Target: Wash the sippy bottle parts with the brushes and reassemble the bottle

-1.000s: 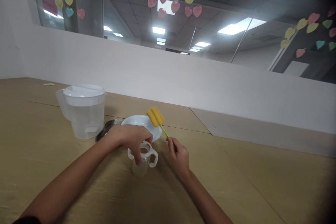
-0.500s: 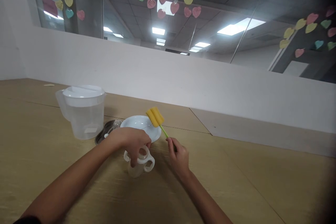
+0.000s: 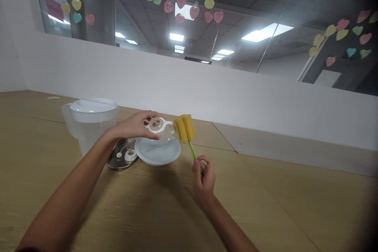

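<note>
My left hand (image 3: 138, 125) grips a clear bottle (image 3: 167, 133) with a white collar and handles, tilted over a white bowl (image 3: 158, 156). In my right hand (image 3: 204, 177) is the green handle of a sponge brush (image 3: 185, 128), its yellow head upright just right of the bottle. Left of the bowl, a round metal tray (image 3: 122, 166) bears a white ring (image 3: 130, 155), a small white piece (image 3: 119, 155) and a clear part partly hidden behind my left wrist.
A translucent lidded pitcher (image 3: 93, 116) stands at the left, partly behind my left forearm. The wooden table (image 3: 254, 201) meets a white wall (image 3: 206, 90) at the back, below a window with heart-shaped notes.
My left hand has lifted the bottle from in front of the bowl to above it and tilted it. The brush has shifted slightly right and turned more upright.
</note>
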### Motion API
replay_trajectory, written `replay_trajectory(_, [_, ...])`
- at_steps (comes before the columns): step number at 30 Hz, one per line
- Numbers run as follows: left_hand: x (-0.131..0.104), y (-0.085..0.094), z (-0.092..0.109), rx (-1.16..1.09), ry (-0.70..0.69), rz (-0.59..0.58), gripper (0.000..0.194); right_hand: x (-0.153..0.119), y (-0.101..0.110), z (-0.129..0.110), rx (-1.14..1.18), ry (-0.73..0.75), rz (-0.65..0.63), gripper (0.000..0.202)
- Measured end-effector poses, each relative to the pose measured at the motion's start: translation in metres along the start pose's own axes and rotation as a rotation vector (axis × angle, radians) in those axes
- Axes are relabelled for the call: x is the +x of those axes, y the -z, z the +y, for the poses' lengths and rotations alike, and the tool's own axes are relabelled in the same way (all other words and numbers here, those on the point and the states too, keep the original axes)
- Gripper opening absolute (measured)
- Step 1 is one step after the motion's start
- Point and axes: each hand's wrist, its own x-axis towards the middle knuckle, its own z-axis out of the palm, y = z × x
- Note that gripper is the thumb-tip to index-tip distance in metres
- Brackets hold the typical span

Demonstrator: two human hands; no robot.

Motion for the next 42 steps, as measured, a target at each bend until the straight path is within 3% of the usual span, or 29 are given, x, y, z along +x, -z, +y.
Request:
replay_trajectory(4, [0.014, -0.014, -0.017, 0.185, -0.066, 0.181, 0.056, 0.002, 0.001, -0.002, -0.059, 0.131, 0.008, 0.008])
replay_trajectory(9, [0.019, -0.026, -0.02, 0.407, -0.116, 0.241, 0.051, 0.01, 0.002, -0.002, -0.216, 0.21, -0.076, 0.015])
replay_trajectory(17, [0.019, -0.045, -0.007, 0.713, -0.063, 0.206, 0.044, 0.013, 0.009, 0.0, -0.387, 0.581, -0.045, 0.011])
replay_trajectory(22, [0.017, -0.049, -0.001, 0.905, -0.126, 0.237, 0.034, 0.014, 0.007, -0.004, -0.49, 0.643, -0.044, 0.014])
replay_trajectory(27, [0.02, -0.069, 0.002, 1.081, -0.226, 0.203, 0.025, 0.011, 0.003, -0.002, -0.511, 0.636, -0.052, 0.014])
replay_trajectory(34, [0.02, -0.093, 0.009, 0.902, -0.339, 0.066, 0.035, 0.01, 0.0, 0.001, -0.533, 0.554, -0.073, 0.012])
replay_trajectory(38, [0.023, -0.08, -0.003, 0.828, -0.286, 0.114, 0.045, 0.013, 0.0, -0.003, -0.499, 0.541, -0.128, 0.013])
replay_trajectory(42, [0.025, -0.066, -0.015, 0.751, -0.229, 0.143, 0.047, 0.017, 0.004, -0.007, -0.478, 0.672, -0.098, 0.007])
